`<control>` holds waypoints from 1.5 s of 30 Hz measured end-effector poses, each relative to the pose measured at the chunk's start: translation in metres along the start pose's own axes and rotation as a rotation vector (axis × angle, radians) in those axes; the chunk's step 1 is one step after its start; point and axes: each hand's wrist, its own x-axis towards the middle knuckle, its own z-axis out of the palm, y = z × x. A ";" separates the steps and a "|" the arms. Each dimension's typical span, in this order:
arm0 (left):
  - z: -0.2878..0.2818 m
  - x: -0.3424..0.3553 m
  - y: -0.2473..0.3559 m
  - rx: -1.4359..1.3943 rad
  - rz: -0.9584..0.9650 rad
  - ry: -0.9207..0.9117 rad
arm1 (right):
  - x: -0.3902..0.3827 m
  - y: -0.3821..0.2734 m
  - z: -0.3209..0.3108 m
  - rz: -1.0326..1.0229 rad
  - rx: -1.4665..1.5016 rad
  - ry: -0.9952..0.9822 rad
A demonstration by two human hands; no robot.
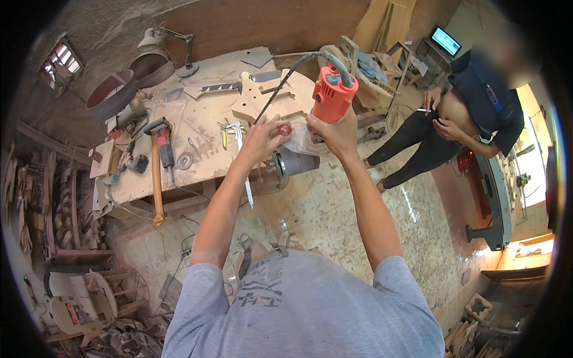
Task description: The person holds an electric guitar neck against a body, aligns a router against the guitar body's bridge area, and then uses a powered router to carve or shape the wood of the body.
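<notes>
My right hand grips a red handheld power router with a clear plastic base and a black cord looping up from its top. My left hand closes on a round red knob at the left of that base. The tool is held above the workbench's front right edge. Behind it lies a pale wooden guitar body, with a dark fretboard to its left. A caliper and yellow-handled pliers lie left of my left hand. A grey cylinder sits below the tool.
The workbench holds an angle grinder, a drill, sanding belts and a lamp. A person stands at the right, beside a dark machine. Cables cross the floor; wood pieces stand at lower left.
</notes>
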 end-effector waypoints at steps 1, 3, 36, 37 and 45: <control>0.000 0.000 -0.002 -0.003 0.009 0.004 | 0.001 0.001 0.001 -0.010 0.006 0.003; 0.001 0.000 -0.003 0.009 0.005 0.011 | 0.001 0.002 0.002 -0.024 0.015 0.007; 0.000 0.018 -0.020 0.046 -0.015 0.068 | 0.029 0.010 0.015 -0.038 -0.022 -0.015; 0.000 0.018 -0.019 0.036 -0.018 0.072 | 0.030 0.010 0.015 0.003 -0.003 -0.029; 0.001 0.021 -0.021 0.015 -0.022 0.099 | 0.035 0.016 0.017 0.088 0.003 -0.068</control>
